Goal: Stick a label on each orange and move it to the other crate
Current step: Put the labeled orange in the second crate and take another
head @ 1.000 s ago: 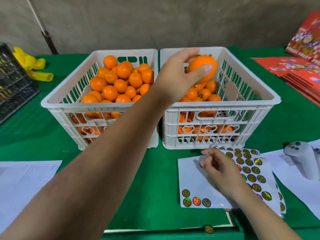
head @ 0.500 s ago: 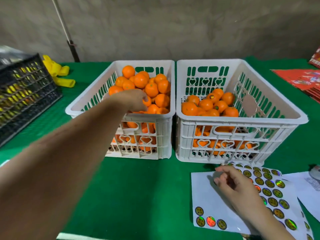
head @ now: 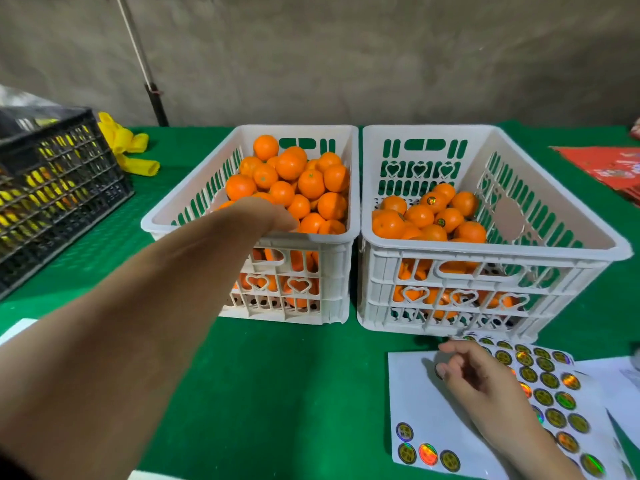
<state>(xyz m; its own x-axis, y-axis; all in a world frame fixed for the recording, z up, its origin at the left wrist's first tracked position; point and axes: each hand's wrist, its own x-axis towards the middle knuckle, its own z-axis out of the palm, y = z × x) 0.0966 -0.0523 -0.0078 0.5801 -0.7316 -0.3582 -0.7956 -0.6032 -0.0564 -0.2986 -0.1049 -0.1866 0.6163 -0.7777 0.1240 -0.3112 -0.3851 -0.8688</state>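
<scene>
Two white slotted plastic crates stand side by side on the green-covered bench point(head: 294, 393): the left crate point(head: 249, 233) heaped with oranges point(head: 304, 181), the right crate point(head: 485, 249) holding fewer (some labelled). The white sheet of round stickers point(head: 433, 410) lies before the right crate; a black mesh crate point(head: 52, 188) sits far left.

Dim even light, soft blur; wide-angle edge distortion

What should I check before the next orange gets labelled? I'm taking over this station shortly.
1. Left hand reaching into the left crate among the unlabelled oranges: ok.
2. Left hand already grips an orange: cannot tell, its fingers are hidden.
3. Right hand on the sticker sheet: ok.
4. A sticker already peeled off: cannot tell.
5. Stickers left on the sheet: ok.
6. Room in the right crate for more: ok.
</scene>
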